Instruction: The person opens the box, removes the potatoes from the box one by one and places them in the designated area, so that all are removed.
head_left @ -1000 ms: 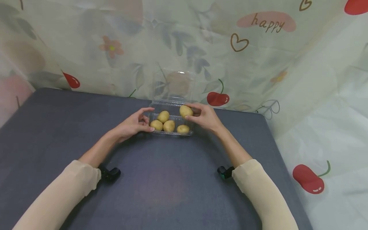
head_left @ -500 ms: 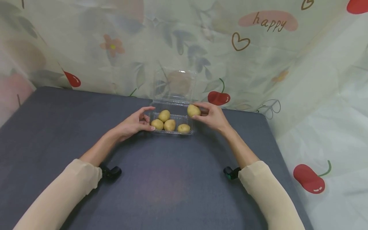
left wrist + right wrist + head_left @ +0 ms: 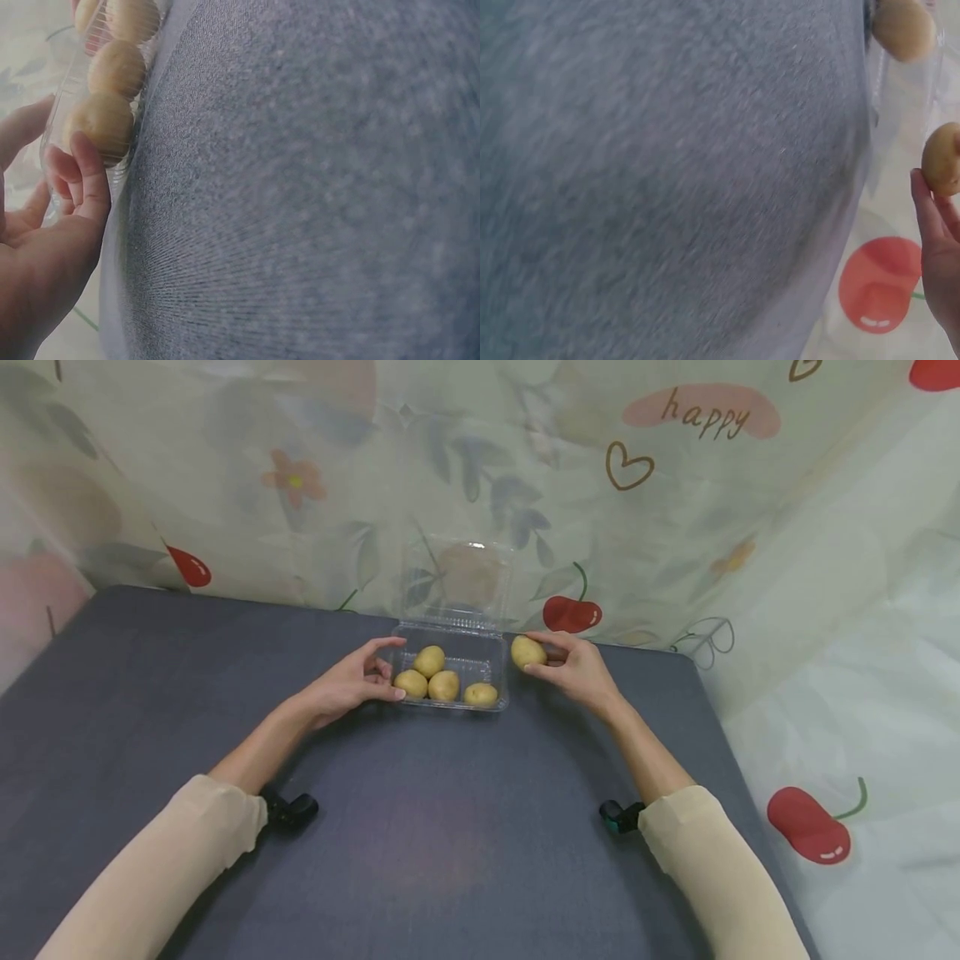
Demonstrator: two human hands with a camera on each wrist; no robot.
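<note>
A clear plastic clamshell container stands at the table's far edge, its lid raised against the backdrop. My left hand grips its left side, thumb at the near corner and a finger along the far part of that side. Inside lie several potatoes: three bunched at the left, among them a rear potato, and a single potato at the front right. Just right of the container, my right hand pinches another potato between thumb and fingers, apart from the container wall. In the left wrist view, potatoes show through the ribbed wall.
A dark grey cloth-covered table spreads in front of the container. Behind it and at the right hangs a pale printed backdrop with cherries and flowers. Black straps with devices are worn at both forearms near the sleeve cuffs.
My right hand has carried its potato rightward, from above the container's right part to outside its right edge. The left hand keeps its grip on the container, which stays in place.
</note>
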